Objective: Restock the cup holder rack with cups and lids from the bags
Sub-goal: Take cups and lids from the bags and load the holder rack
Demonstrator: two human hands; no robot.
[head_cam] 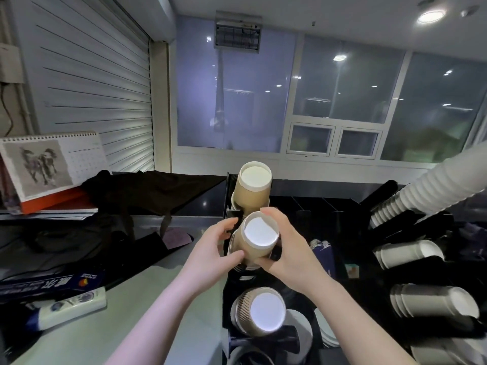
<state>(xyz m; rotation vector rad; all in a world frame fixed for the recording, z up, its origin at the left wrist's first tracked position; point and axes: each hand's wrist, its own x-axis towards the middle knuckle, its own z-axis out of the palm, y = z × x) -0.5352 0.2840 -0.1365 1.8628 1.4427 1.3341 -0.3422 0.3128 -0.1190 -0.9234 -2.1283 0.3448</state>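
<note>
Fingers of both hands grip the middle cup stack in the rack.

a white slatted roller shutter covers the left wall. ahead, large frosted windows reflect ceiling lights, with two small panes set below. a round ceiling lamp glows top right. a wall-mounted unit hangs above the glass.
</note>
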